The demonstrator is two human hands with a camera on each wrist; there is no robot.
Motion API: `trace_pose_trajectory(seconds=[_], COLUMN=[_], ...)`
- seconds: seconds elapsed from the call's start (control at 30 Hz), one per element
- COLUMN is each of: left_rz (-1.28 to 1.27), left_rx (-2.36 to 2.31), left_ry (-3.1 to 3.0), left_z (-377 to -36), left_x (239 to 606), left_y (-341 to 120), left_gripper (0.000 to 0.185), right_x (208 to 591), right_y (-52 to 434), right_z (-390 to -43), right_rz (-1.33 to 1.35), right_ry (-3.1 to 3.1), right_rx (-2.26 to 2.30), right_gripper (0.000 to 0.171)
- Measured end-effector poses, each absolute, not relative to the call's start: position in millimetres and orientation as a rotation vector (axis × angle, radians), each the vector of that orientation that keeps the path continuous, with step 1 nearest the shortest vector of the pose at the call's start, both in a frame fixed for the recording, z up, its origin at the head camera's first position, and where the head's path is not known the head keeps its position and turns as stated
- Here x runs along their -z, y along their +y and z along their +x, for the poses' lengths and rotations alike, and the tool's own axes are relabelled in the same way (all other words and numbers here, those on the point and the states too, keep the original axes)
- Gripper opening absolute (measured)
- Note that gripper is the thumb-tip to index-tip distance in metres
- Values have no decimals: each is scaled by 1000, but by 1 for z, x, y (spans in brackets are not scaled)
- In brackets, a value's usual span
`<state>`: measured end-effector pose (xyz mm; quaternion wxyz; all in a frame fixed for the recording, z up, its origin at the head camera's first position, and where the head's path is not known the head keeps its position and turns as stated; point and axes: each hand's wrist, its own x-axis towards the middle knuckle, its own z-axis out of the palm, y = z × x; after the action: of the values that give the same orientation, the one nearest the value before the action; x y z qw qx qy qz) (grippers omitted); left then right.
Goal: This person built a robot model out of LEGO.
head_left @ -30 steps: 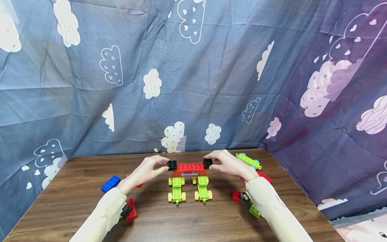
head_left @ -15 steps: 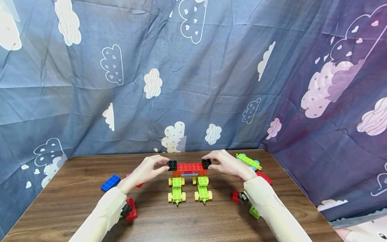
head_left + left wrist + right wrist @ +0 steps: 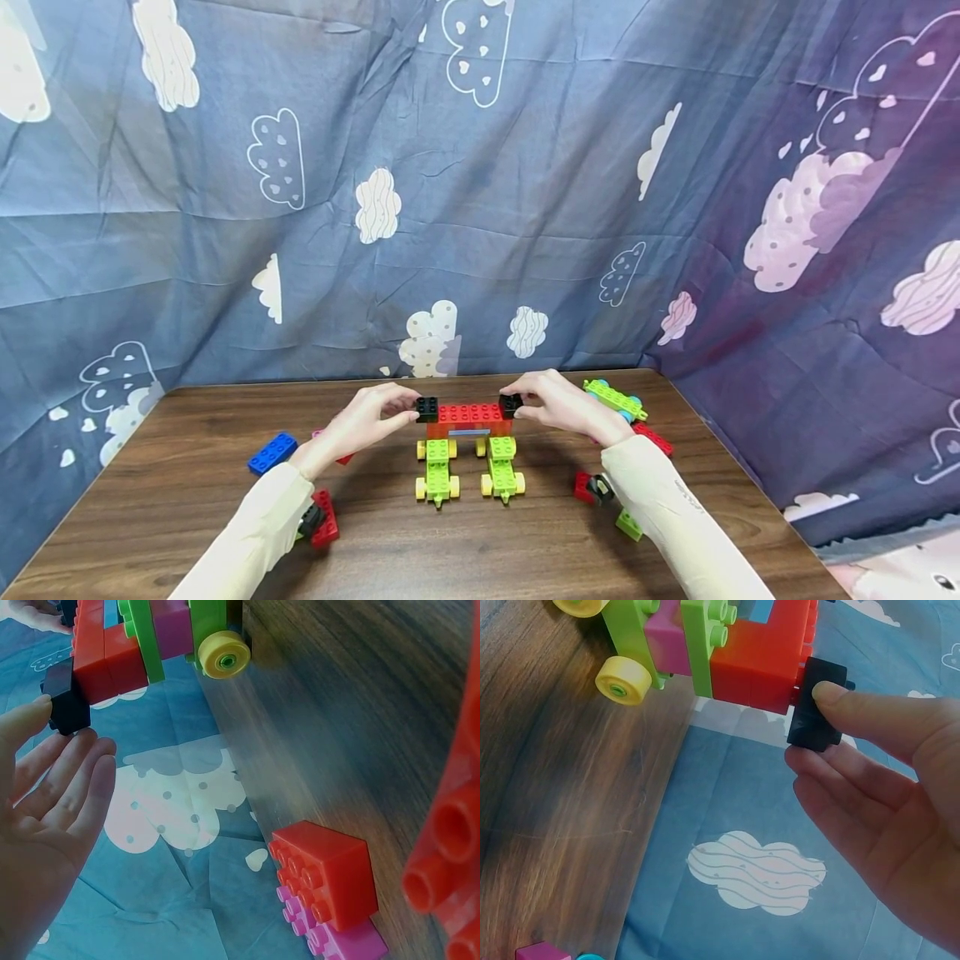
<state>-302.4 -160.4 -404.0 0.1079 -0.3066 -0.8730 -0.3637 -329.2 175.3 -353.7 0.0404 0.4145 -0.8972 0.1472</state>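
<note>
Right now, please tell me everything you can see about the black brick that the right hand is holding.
The black brick is small, square and of glossy plastic, with round studs on top in the head view. It sits at the right end of the red block of the wheeled toy build, on the studs there. The right hand pinches it: the thumb presses one face and the fingers curl against the opposite one. A matching brick sits at the left end.

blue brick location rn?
Head view, far left on the table: the blue brick lies alone, left of the left hand.
</note>
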Motion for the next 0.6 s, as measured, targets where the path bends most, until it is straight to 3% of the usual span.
trace_pose_trajectory(seconds=[0.6], left_rz=[-912], left_rx=[1081], left_ry=[-2554], left_z=[-302], left_x=[404], left_y=[-162], left_gripper=[27], right_x=[358], right_y=[179], right_z=[-331], right_rz=[1229], right_ry=[-2780], right_rx=[-537], right_gripper=[34])
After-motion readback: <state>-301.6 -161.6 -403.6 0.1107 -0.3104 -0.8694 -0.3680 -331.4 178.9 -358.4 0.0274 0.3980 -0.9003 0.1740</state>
